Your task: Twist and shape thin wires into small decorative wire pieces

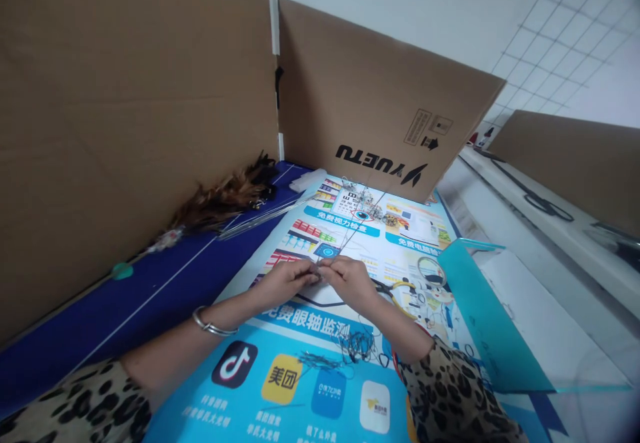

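Note:
My left hand [289, 279] and my right hand [349, 279] meet above a printed blue poster [300, 390] on the table, fingers pinched together. Between them they pinch a small object at about the poster's middle, too small to name. A thin wire [367, 213] runs from the pinch up and away toward the back. A silver bangle [213, 326] sits on my left wrist. Both sleeves have a leopard print.
Small dark wire pieces [357, 348] lie on the poster near my right wrist. Pliers with yellow handles [397, 291] rest to the right. A feather duster [220, 202] lies on the blue table cover at left. Cardboard walls [380, 96] stand behind; a teal sheet [483, 316] leans at right.

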The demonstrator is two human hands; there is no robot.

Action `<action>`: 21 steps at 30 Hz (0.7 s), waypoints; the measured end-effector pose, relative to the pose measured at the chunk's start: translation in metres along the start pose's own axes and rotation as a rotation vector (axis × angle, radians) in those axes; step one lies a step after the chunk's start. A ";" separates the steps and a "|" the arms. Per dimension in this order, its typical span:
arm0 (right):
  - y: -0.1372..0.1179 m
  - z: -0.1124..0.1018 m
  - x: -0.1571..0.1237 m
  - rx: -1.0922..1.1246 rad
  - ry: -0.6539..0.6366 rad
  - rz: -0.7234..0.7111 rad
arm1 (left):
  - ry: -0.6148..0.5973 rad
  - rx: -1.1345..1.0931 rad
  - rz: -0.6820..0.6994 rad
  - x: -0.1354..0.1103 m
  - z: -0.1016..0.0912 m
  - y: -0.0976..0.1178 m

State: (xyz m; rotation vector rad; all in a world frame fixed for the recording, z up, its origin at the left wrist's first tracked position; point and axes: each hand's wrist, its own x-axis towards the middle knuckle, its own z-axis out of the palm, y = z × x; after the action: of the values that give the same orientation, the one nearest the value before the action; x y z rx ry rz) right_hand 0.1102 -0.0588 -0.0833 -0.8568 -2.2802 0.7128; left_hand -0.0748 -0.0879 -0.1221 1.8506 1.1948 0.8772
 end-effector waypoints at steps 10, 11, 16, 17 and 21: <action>0.000 0.008 0.000 0.082 0.088 0.001 | -0.034 -0.068 -0.003 0.004 0.006 -0.006; 0.000 0.009 -0.001 0.089 0.093 0.001 | -0.031 -0.066 -0.006 0.004 0.007 -0.007; 0.002 0.012 -0.002 0.101 0.110 -0.016 | -0.058 -0.056 0.001 0.004 -0.001 0.000; 0.002 0.011 -0.002 0.095 0.109 -0.018 | -0.064 -0.065 0.011 0.003 -0.005 0.005; 0.001 0.010 -0.001 0.053 0.084 -0.039 | 0.149 -0.134 0.053 0.000 -0.018 0.035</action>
State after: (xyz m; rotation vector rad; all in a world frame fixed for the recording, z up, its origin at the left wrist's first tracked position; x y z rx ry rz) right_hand 0.1047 -0.0616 -0.0908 -0.8007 -2.1884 0.7036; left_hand -0.0756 -0.0941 -0.0833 1.7401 1.1511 1.1144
